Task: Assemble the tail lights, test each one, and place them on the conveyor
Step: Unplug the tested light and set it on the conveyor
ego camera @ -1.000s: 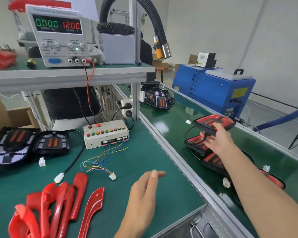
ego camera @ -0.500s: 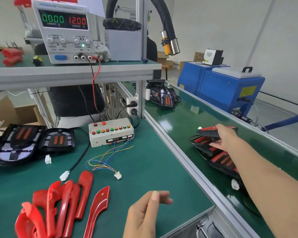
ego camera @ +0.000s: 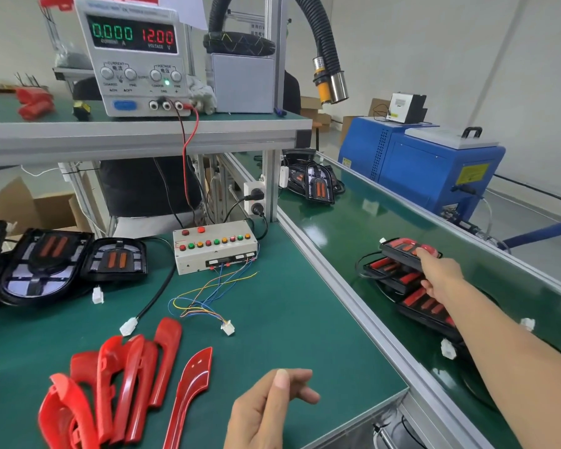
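Bright, even overhead light with soft shadows; pale glare patches on the glossy conveyor belt right of centre, wide-angle bowing of straight lines toward the frame edges, slight softness at the lower corners.

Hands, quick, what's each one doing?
Left hand: open, holding nothing.
Right hand: holding a tail light on the conveyor.

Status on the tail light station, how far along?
Done: several assembled lights sit stacked on the conveyor. In hand: the right hand is setting the top tail light on that stack; the left hand is idle, holding nothing. Left: two black housings and a pile of red lenses remain unassembled on the bench.
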Demonstrator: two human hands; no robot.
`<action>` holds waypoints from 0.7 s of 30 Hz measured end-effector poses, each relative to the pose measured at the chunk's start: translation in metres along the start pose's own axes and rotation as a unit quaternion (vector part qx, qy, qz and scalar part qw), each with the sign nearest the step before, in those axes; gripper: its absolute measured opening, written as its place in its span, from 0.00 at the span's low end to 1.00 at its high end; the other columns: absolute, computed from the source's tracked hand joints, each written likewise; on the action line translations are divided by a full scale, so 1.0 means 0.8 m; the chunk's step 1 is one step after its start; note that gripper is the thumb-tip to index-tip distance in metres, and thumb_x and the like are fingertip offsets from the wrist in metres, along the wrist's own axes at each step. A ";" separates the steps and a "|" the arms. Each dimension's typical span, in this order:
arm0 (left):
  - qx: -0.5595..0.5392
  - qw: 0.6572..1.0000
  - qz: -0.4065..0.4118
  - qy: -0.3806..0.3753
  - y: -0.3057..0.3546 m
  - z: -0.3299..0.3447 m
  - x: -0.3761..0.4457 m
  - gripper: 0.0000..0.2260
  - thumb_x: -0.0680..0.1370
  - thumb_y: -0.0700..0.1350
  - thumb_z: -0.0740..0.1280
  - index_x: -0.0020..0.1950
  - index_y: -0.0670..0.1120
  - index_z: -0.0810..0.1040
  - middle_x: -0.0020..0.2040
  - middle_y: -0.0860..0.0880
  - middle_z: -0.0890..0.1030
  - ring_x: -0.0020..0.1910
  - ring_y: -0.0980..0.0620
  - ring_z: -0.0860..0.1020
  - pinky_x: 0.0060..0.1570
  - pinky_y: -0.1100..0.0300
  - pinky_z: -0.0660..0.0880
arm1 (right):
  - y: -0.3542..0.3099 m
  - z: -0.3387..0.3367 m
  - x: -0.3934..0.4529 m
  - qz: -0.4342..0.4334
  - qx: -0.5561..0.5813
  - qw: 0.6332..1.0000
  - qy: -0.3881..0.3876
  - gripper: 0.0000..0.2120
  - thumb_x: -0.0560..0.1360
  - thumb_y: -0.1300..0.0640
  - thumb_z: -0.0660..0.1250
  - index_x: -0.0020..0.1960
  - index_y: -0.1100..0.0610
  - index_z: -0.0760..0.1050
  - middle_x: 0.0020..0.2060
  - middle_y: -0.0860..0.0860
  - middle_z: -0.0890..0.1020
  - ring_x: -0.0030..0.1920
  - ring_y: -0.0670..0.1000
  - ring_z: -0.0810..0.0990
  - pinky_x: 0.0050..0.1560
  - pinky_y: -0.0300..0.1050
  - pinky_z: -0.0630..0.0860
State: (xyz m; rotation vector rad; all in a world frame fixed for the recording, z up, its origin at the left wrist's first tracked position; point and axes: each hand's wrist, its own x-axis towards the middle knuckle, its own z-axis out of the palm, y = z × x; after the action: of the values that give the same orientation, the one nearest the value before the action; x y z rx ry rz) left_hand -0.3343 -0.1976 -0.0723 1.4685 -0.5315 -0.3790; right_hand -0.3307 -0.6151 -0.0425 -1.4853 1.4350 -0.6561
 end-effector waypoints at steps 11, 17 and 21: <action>0.058 0.997 0.028 0.038 0.007 -0.047 -0.026 0.12 0.76 0.59 0.62 0.49 0.61 0.85 0.42 0.51 0.87 0.43 0.49 0.84 0.50 0.64 0.77 | -0.019 0.018 -0.139 -0.221 0.050 0.968 0.111 0.23 0.78 0.43 0.63 0.67 0.55 0.71 0.61 0.57 0.76 0.60 0.60 0.77 0.62 0.55 0.70; 0.094 0.989 0.026 0.114 0.029 -0.113 -0.051 0.11 0.75 0.49 0.64 0.46 0.60 0.85 0.40 0.51 0.87 0.43 0.55 0.83 0.47 0.72 0.73 | 0.061 0.097 -0.330 -0.325 0.002 0.914 -0.242 0.03 0.78 0.50 0.69 0.49 0.42 0.80 0.33 0.49 0.80 0.36 0.51 0.79 0.41 0.43 0.74; 0.138 0.972 0.030 0.189 0.039 -0.174 -0.081 0.13 0.81 0.41 0.67 0.45 0.55 0.87 0.39 0.51 0.87 0.41 0.60 0.83 0.46 0.73 0.73 | 0.118 0.141 -0.399 -0.294 -0.043 0.888 -0.350 0.07 0.76 0.57 0.73 0.43 0.45 0.82 0.30 0.45 0.79 0.30 0.43 0.74 0.37 0.32 0.71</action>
State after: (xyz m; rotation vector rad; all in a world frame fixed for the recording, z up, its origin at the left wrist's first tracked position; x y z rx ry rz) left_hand -0.3134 -0.0437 -0.0513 1.7366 -0.3275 0.0306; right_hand -0.3304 -0.2682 -0.1015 -1.9787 0.4542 -0.3323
